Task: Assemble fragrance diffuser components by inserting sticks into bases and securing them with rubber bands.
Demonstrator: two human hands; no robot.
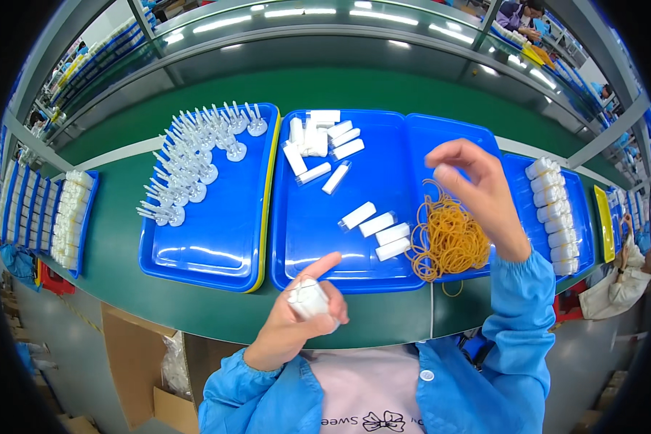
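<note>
Near rubber bands point(454, 235), the right hand point(476, 179) curves half-open, seemingly empty; the left hand point(291, 327) clasps a white bundle point(309, 298)

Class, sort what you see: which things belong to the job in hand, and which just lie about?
Seemingly in the job:
white bundle, held in the left hand
rubber bands, nearest the right hand
loose white pieces

Seemingly just lying about:
clear stemmed pieces
cardboard box
yellow tray
</note>
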